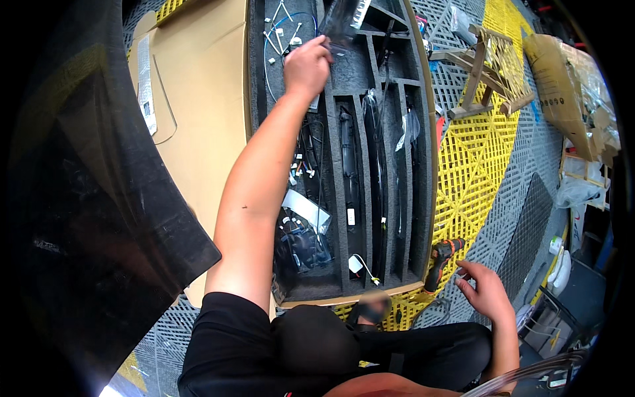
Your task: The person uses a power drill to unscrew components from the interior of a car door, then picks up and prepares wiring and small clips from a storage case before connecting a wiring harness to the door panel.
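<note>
In the box's [309,289] far end, the plastic bag [339,25] slants away, right of the nearer left hand [309,65]; grip indeterminate.

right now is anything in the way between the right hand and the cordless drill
Nothing visible stands between the right hand and the cordless drill; only floor matting shows in the gap.

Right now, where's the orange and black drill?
Head view, lower right: the drill is on yellow grating, between the brown cardboard box and the right hand.
</note>
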`<state>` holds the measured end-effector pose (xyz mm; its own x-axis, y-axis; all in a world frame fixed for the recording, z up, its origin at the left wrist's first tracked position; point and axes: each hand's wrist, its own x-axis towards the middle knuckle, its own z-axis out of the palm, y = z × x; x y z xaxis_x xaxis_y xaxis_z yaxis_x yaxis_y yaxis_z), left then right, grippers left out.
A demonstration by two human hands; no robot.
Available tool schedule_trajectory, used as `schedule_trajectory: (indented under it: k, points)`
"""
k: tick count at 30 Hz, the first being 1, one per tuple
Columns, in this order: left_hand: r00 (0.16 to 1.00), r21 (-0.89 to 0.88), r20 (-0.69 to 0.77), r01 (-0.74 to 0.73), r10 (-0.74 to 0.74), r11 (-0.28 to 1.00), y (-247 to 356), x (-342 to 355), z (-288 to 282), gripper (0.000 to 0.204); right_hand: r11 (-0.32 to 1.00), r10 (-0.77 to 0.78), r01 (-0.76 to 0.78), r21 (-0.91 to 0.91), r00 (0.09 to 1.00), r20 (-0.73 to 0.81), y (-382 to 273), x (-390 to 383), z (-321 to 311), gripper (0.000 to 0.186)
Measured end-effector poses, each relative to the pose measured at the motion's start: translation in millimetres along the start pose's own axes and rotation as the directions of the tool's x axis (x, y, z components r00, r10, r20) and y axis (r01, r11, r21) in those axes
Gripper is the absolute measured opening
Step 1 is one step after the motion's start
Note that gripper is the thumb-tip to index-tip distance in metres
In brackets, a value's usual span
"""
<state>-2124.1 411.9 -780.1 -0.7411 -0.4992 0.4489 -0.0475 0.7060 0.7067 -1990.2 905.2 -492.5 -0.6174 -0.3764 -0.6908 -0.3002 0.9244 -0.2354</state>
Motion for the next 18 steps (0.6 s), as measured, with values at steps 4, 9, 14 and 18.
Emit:
schedule_trajectory:
  k: [4, 9, 14, 18]
  points:
    - [0.975, 0.175, -0.100, 0.216, -0.201, 0.961, -21.7, 15.5, -17.2, 0.019, 1.000, 0.020, -0.020, -0.015, 0.999, -0.029, 4.8, -8.1, 2.9, 0.041]
    - [0.945, 0.612, 0.195, 0.092, -0.263, 0.785, -54.1, 16.3, -21.7, 0.036, 0.998, 0.057, -0.059, -0.036, 0.998, -0.030, 3.3, -11.4, 3.2, 0.041]
    - [0.941, 0.535, 0.235, 0.082, -0.242, 0.841, -60.3, -3.2, -14.2, 0.023, 0.995, 0.045, -0.048, -0.090, 0.998, -0.036, 5.3, -10.9, 4.4, 0.041]
    - [0.941, 0.455, 0.202, 0.154, -0.270, 0.877, -28.0, -40.4, -26.2, 0.019, 0.995, 0.056, -0.061, -0.076, 0.997, -0.062, 6.2, -12.9, 7.2, 0.041]
